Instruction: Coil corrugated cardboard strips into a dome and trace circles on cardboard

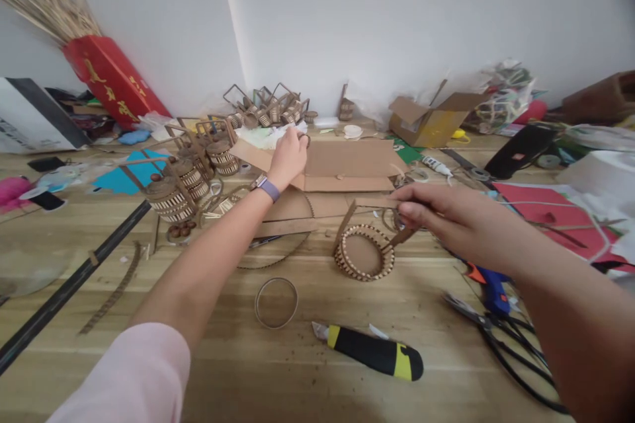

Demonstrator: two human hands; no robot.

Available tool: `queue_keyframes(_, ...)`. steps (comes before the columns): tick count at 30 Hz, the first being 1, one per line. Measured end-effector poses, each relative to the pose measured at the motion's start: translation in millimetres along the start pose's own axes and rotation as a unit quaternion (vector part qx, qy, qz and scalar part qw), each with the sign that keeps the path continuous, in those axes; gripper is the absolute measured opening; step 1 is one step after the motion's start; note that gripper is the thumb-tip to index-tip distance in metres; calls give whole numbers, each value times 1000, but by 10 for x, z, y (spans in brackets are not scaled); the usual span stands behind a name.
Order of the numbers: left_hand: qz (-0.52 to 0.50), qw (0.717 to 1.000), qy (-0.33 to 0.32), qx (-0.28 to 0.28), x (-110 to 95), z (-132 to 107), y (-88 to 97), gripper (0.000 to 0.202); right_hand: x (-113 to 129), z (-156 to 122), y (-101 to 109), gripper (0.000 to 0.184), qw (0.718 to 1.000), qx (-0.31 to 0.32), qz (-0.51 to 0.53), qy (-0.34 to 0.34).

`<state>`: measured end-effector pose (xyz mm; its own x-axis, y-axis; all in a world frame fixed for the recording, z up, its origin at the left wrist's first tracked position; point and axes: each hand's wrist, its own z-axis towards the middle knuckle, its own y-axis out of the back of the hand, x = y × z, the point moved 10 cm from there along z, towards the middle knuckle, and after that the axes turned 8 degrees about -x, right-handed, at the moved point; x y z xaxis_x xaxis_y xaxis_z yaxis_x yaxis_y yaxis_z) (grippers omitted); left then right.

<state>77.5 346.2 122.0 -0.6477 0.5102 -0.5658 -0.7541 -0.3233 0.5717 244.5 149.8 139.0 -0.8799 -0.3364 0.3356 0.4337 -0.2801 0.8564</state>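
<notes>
My right hand [439, 213] pinches the top corner of the handle of a small round basket [364, 268]. The basket has a ring of pale and dark checkered strips and a flat brown bottom, and it tilts with its opening towards me. My left hand [290, 155] reaches far over the table, its fingers closed at the edge of a flattened cardboard box [347, 158]. A small dark rounded thing shows at those fingertips, too little of it to name. Behind that hand lies a heap of little handled baskets [272, 109].
In front lie a thin hoop [276, 304] and a black-yellow utility knife [372, 350], blade out. Scissors [489, 327] and a blue glue gun [496, 291] lie at right. Lidded baskets [171, 201] stand at left, near a long black bar [74, 284]. An opened carton [429, 119] stands behind.
</notes>
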Motion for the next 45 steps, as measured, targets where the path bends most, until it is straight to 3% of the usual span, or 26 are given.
queue_keyframes(3,-41,999,-13,0,-81,-293,80,8,-4,94,-268,29,998,50,30,10)
queue_keyframes(7,-81,997,5,17,-40,-803,269,4,-58,153,-423,29,997,62,43,8)
queue_keyframes(9,-98,994,25,35,23,-1076,350,6,-51,126,-363,32,999,19,27,16)
queue_keyframes(13,-144,984,57,90,75,-1532,388,13,159,-192,-69,32,983,-162,-61,65)
queue_keyframes(15,-182,975,58,116,17,-1648,349,17,252,-437,-116,30,974,-198,-84,68)
queue_keyframes(18,-250,958,40,138,-165,-1656,250,22,278,-714,-587,33,985,-118,-111,66)
queue_keyframes(21,-311,938,6,152,-414,-1559,136,22,140,-853,-1031,30,987,-56,-147,38)
queue_keyframes(24,-333,924,-45,182,-697,-1492,49,16,23,-853,-1260,22,989,-22,-144,23)
queue_keyframes(29,-306,921,-114,214,-987,-1494,19,13,4,-769,-1283,25,990,-18,-139,28)
queue_keyframes(41,-309,920,-120,211,-961,-1429,-48,12,-4,-673,-1276,29,986,-52,-153,31)
queue_keyframes(45,-308,926,-99,194,-893,-1400,34,11,20,-706,-1220,28,986,-66,-148,33)
